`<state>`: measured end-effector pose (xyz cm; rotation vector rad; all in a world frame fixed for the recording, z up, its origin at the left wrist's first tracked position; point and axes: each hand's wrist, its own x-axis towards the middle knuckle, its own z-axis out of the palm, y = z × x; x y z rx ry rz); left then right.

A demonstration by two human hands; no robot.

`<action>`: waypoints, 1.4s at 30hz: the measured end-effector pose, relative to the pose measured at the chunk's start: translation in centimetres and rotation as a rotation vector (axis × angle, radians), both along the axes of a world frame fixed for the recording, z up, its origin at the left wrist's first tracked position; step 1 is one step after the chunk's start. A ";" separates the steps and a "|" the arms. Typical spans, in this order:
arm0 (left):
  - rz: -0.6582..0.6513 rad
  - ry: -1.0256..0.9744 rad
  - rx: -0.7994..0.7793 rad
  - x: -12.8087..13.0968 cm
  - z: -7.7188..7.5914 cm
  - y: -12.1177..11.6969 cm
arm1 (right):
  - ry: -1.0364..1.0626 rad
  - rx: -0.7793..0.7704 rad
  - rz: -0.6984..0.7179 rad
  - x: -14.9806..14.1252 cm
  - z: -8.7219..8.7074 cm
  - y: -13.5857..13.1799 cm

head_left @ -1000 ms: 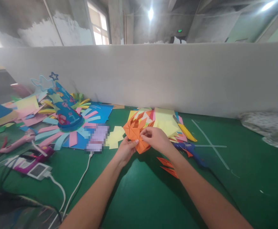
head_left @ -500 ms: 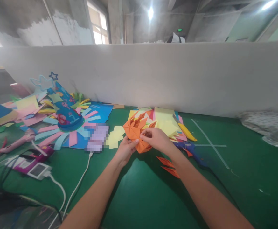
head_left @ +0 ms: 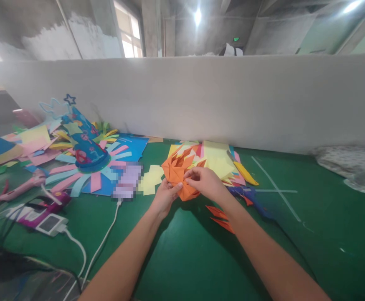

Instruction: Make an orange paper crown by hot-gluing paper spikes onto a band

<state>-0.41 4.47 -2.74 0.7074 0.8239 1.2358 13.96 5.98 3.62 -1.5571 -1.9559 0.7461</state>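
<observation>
An orange folded-paper piece (head_left: 174, 171) with several pointed tips is held up over the green table. My left hand (head_left: 166, 195) grips its lower left edge, thumb on the front face. On its right side, my right hand (head_left: 204, 180) pinches the paper between thumb and fingertips; the exact fold under the fingers is hidden. Below my right forearm lie a few narrow orange folded-paper pieces (head_left: 218, 212), partly covered by the arm. Just behind the right wrist is a blue glue gun (head_left: 253, 198) with a dark cord.
Coloured paper sheets (head_left: 216, 154) and a yellow utility knife (head_left: 245, 172) lie behind my hands. To the left stand a blue cone hat (head_left: 90, 142), a phone (head_left: 128, 182) on a white cable, a pink glue gun (head_left: 26, 186) and a power strip (head_left: 41, 217). A white partition (head_left: 182, 100) closes the back.
Almost nothing differs. The orange paper piece has tilted very slightly, while both hands keep their hold in the same place.
</observation>
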 end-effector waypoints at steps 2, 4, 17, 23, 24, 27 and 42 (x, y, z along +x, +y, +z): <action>0.009 -0.005 0.014 0.0 0.0 0.0 | 0.017 -0.001 -0.004 -0.1 0.0 0.0; 0.011 -0.011 0.036 0.1 0.1 0.0 | 0.029 -0.006 -0.010 -0.1 0.1 0.0; -0.038 -0.023 0.061 -0.1 0.1 -0.1 | 0.041 0.007 -0.029 -0.8 0.2 -0.2; -0.036 -0.075 0.074 -0.1 0.1 0.0 | 0.076 -0.018 -0.033 -0.8 0.1 0.0; -0.035 -0.079 0.077 -0.1 0.1 0.0 | 0.083 -0.018 -0.035 -0.8 0.1 0.0; -0.028 -0.092 0.092 0.0 0.0 0.0 | 0.085 -0.012 -0.050 -0.9 0.1 0.0; -0.009 -0.131 0.123 0.3 -0.3 0.2 | 0.143 -0.016 -0.056 -0.8 0.2 -0.2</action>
